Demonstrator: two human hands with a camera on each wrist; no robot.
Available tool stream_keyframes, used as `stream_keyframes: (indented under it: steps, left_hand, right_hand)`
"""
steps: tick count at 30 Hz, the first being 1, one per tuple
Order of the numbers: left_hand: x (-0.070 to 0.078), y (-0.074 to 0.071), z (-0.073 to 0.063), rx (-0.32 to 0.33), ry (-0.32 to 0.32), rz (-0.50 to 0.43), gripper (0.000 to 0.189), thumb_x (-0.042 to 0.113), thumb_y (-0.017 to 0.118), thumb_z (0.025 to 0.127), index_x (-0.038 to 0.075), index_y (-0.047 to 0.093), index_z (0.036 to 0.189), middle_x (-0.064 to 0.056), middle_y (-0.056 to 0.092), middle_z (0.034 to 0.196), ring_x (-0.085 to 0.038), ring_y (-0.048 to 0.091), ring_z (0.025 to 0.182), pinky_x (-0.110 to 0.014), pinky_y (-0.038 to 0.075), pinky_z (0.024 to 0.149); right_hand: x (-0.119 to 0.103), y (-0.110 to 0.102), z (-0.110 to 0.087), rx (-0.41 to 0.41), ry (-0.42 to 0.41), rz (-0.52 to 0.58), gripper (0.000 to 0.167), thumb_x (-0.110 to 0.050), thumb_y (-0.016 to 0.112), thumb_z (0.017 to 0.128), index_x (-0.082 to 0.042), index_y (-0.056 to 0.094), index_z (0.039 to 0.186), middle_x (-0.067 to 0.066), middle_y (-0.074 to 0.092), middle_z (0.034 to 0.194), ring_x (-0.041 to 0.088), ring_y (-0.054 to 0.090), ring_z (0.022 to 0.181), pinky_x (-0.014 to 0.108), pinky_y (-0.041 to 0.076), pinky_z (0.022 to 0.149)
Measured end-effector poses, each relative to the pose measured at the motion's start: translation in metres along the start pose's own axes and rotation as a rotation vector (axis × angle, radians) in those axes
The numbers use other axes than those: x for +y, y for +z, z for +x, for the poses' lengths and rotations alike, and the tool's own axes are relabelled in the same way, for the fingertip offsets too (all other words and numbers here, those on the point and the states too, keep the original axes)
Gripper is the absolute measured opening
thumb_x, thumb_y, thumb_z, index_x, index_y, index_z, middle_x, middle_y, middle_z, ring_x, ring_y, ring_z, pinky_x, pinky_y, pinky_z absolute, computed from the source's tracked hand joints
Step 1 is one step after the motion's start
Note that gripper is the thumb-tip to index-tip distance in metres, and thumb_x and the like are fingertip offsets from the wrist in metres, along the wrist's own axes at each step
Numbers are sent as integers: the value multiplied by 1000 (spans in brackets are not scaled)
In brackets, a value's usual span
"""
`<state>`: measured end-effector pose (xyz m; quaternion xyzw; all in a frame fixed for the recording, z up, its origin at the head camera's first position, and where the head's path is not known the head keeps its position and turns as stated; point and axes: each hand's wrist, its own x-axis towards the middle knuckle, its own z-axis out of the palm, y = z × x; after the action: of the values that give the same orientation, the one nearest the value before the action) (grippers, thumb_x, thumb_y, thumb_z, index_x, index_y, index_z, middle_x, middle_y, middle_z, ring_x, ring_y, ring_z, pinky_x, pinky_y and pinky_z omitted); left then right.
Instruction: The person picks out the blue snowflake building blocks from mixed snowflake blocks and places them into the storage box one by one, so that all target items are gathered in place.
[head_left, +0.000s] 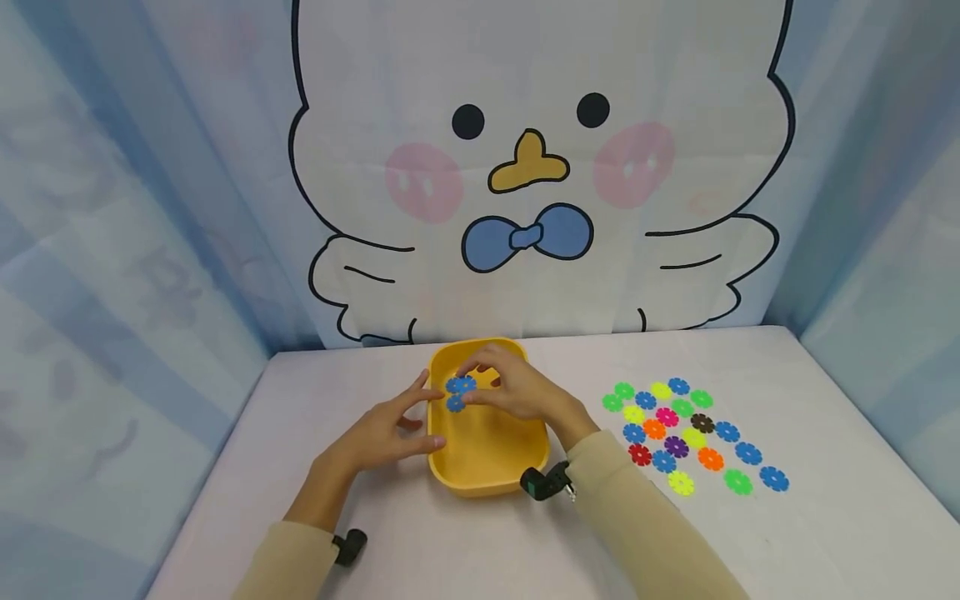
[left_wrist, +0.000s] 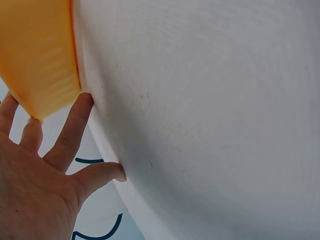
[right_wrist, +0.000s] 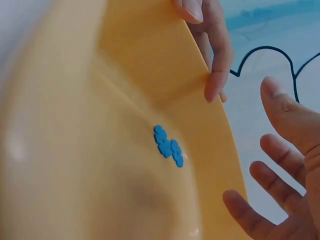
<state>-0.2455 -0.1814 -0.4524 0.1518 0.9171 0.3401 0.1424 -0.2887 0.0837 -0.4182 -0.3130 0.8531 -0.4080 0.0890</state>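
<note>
A yellow tray (head_left: 491, 467) sits at the middle of the table. Inside it, toward the far left, lies a small cluster of blue flower-shaped plastic discs (head_left: 455, 403). My left hand (head_left: 386, 433) is at the tray's left side, its spread fingers touching the rim. My right hand (head_left: 517, 387) reaches over the far part of the tray, thumb and fingers around the blue discs in the head view. From the right wrist, its fingers (right_wrist: 280, 115) are apart and hold nothing, with the discs (right_wrist: 162, 141) lying clear of them on the tray bottom.
Right of the tray, many loose flower-shaped discs (head_left: 677, 447) in blue, green, yellow, orange, red, purple and brown lie spread on the white tabletop (head_left: 847, 533). A curtain with a cartoon bird (head_left: 525, 292) hangs behind the table. Each wrist wears a small black camera (head_left: 546, 482).
</note>
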Motion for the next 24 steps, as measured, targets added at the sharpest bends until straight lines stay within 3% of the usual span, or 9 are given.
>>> stream_keyframes:
  steps: [7, 13, 18, 24]
  left_hand:
    - [0, -2, -3, 4, 8, -11, 71, 59, 76, 85, 45, 48, 149, 15, 13, 171, -27, 67, 122, -51, 59, 93]
    - [-2, 1, -2, 6, -3, -18, 73, 59, 77, 85, 47, 45, 149, 16, 12, 171, -27, 67, 122, -51, 59, 93]
    - [-3, 1, -1, 3, -12, -29, 75, 59, 78, 84, 45, 45, 150, 17, 11, 171, -27, 66, 122, -51, 60, 92]
    - [-1, -2, -1, -3, -19, -13, 77, 59, 79, 83, 44, 44, 150, 20, 11, 170, -25, 67, 121, -51, 59, 93]
  right_hand:
    - [-8, -6, 11, 12, -25, -25, 36, -31, 74, 96, -16, 66, 128, 0, 59, 128, 25, 53, 123, 52, 53, 104]
    - [0, 1, 20, -30, 27, -33, 35, -30, 75, 95, -15, 66, 126, 2, 60, 130, 27, 53, 126, 44, 54, 103]
    - [6, 10, 24, -74, 80, -66, 33, -26, 78, 93, -13, 67, 121, 3, 62, 127, 31, 54, 127, 47, 47, 111]
    - [11, 17, 27, -126, 135, -49, 23, -25, 78, 93, -20, 71, 114, 3, 59, 132, 31, 50, 133, 50, 42, 116]
